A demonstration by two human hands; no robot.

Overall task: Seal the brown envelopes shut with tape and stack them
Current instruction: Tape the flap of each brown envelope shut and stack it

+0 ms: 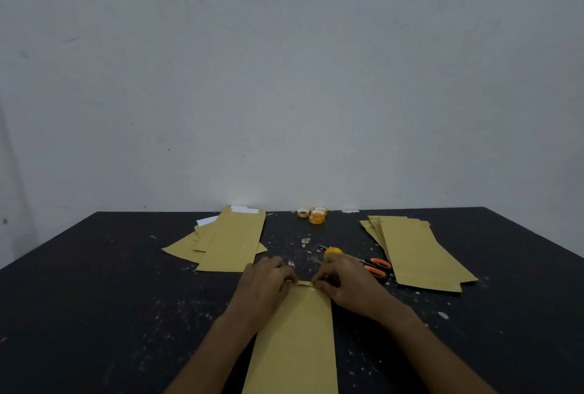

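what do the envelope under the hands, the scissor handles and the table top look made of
The envelope: matte brown kraft-type paper, thin, creased at the flap. The scissors: handles look like smooth orange plastic; blades grey, probably metal. The table: dark matte top with pale flecks, possibly painted wood or laminate; cannot tell.

Setting: a plain work station for manual packing or mailing. Indicators are as follows. A bare grey wall [284,77], scuffed and marked, stands directly behind a dark table [94,298]. The table surface is flecked with pale scraps and specks. Supplies lie sorted on it: a left pile of envelopes [230,238] and a right pile of envelopes [417,254], both brown, with small tape rolls [317,216] at the far edge and orange-handled scissors [376,266] beside the right pile.
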